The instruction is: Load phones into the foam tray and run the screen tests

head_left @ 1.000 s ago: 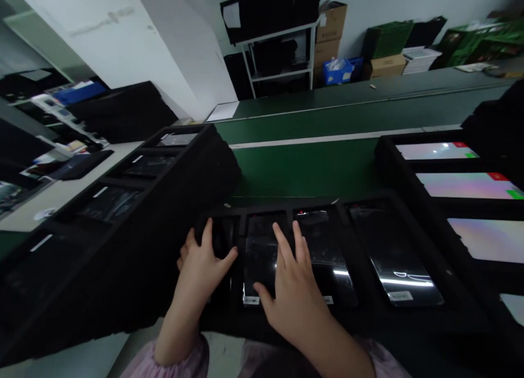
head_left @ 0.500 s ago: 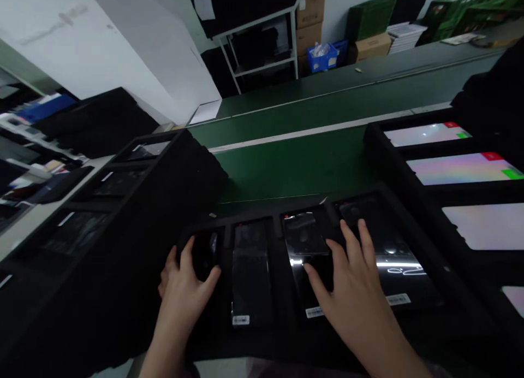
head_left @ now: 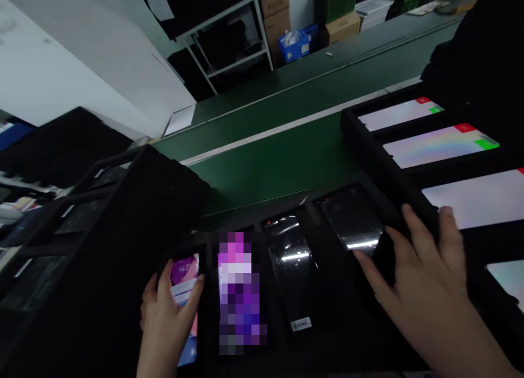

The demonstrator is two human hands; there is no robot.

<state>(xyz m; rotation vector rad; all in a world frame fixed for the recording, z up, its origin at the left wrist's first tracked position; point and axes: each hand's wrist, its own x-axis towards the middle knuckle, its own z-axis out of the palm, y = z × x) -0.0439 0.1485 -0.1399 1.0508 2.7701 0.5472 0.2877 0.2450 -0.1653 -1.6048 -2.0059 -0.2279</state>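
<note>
Several phones lie in slots of a black tray (head_left: pixel 323 290) before me. At the left, a phone with a lit lock screen (head_left: pixel 185 285) sits between the thumb and fingers of my left hand (head_left: pixel 167 312), which grips it by its sides. Beside it is a second lit phone (head_left: pixel 239 296), its picture blurred into blocks. The third phone (head_left: pixel 292 274) is dark and glossy, with a white barcode label near its bottom. My right hand (head_left: pixel 426 274) reaches over the rightmost dark phone (head_left: pixel 347 219), fingers spread, thumb at its surface; the hand hides its lower part.
To the right, another black tray (head_left: pixel 350 124) bears several phones with bright whitish screens, some with red and green corners. A stack of black trays (head_left: pixel 135 219) rises at the left, with film-covered devices on top. Behind runs a green bench surface (head_left: pixel 278 159); a blue bin (head_left: pixel 295 45) stands farther back.
The two leftmost phones have gone from dark to lit. My right hand has moved right, from the third phone to the rightmost. My left hand stays at the leftmost phone.
</note>
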